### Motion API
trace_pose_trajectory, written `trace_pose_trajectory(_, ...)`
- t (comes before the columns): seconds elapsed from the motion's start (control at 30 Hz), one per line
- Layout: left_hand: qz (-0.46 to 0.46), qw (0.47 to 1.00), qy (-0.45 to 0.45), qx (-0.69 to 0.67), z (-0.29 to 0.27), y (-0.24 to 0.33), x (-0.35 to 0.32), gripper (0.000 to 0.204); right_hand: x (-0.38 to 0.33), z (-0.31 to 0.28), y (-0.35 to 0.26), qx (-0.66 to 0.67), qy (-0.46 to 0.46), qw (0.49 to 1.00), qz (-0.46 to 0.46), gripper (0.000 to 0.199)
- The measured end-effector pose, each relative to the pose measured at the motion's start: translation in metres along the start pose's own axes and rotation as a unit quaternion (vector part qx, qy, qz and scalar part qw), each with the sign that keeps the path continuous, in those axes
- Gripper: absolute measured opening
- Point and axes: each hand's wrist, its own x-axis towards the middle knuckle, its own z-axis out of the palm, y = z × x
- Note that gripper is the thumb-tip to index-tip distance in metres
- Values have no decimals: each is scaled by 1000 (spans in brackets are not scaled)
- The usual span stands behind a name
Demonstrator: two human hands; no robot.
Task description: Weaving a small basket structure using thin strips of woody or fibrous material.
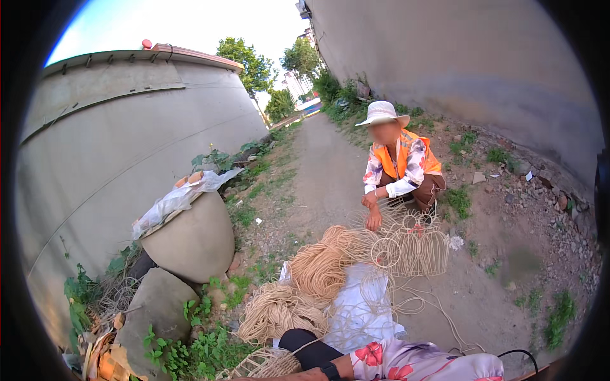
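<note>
My right arm, in a pale pink sleeve with red flowers and a dark wristband, reaches leftward along the lower edge. Only the wrist end of my right hand point(308, 376) shows; its fingers are cut off, so any grip is hidden. Beside it lies a partly woven pale cord basket point(274, 363). My knee in dark cloth rises just behind. Beyond it are two heaps of tan cord, a nearer coil point(279, 312) and a farther bundle point(327, 263), partly on a white sheet point(363, 298). My left hand is out of view.
A person point(406, 155) in a sun hat and orange vest squats ahead, one hand point(373, 220) hanging by open wicker frames point(416, 247). Loose strands point(438, 305) trail over the dirt. A big covered clay-coloured jar point(197, 238) stands left; walls flank the path point(318, 165).
</note>
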Motion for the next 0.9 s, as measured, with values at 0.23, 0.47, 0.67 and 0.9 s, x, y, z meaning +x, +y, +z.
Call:
trace_pose_trajectory(0.23, -236, 921, 71, -300, 11, -18, -6, 27, -16, -25, 4, -19, -8, 991, 135, 55)
trace_pose_trajectory(0.47, -308, 877, -1, -368, 12, -10, -4, 15, -27, -29, 14, -57, -61, 963, 255, 57)
trace_pose_trajectory(0.67, -283, 934, -80, -201, -13, -34, -20, 15, -20, -21, 9, -17, 105, 987, 123, 17)
trace_pose_trajectory(0.9, -61, 986, 48, -148, -51, -27, 28, 19, 10, -47, 1, -176, 1, 981, 81, 17)
